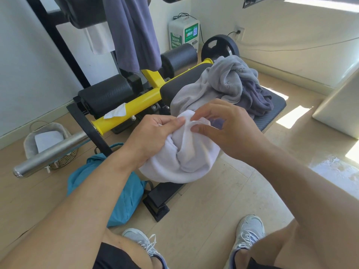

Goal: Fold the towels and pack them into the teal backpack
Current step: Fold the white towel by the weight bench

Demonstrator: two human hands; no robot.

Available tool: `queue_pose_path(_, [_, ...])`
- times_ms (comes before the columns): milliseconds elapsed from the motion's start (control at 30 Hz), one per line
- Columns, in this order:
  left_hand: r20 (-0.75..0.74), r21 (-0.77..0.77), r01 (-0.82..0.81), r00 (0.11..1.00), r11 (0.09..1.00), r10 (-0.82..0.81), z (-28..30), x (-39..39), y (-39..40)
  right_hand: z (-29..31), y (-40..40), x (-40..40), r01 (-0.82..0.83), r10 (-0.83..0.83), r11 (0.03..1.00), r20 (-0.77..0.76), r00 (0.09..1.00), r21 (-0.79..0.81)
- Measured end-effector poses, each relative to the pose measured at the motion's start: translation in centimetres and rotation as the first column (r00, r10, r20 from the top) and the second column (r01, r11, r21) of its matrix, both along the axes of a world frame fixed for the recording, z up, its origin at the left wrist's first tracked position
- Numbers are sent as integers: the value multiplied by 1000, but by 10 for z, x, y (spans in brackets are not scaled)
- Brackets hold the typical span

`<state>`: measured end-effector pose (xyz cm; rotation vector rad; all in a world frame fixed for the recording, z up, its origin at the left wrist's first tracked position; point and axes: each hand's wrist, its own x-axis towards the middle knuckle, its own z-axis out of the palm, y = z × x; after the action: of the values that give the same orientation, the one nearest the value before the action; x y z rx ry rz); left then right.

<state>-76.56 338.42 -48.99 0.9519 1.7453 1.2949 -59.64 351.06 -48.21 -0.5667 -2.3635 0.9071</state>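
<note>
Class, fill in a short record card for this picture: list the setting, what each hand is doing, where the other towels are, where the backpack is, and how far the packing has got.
Setting: weight bench on a wooden floor
Left hand: grips the white towel
Right hand: pinches the white towel's top edge
Other towels: light grey towel and dark grey towel heaped unfolded on the bench
Backpack: teal backpack on the floor beside the bench
Progress: white towel bunched, not yet folded; no towel seen in the backpack

Both arms reach forward, left hand [153, 133] and right hand [223, 121] close together, fingers [179, 119] curled, pinching.
</note>
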Motion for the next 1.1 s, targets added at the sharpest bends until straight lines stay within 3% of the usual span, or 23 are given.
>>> queue_pose_path(133, [-37, 23, -55, 998, 998, 56, -4, 0, 2, -1, 0, -1, 36, -35, 996, -13, 999, 85])
queue_pose_path(433, [44, 42, 12, 999, 999, -14, -1, 4, 1, 3, -3, 0, 40, -42, 999, 127, 991, 17])
queue_pose_path(567, [23, 29, -12, 1000, 1000, 11, 0, 6, 2, 1, 1, 0, 35, -17, 990, 134, 991, -135])
queue_pose_path(767, [-110, 25, 53, 993, 998, -50, -1, 3, 0, 0, 9, 3, -34, 30, 930, -18, 999, -365])
queue_pose_path(1000, [-107, 30, 182, 978, 983, -178, 5, 8, -4, -1, 9, 3, -23, 39, 913, 31, 999, -406])
queue_pose_path(1100, [-106, 24, 189, 977, 982, -185, 5, 7, -4, 2, 10, 4, -25, 97, 886, 133, 986, -464])
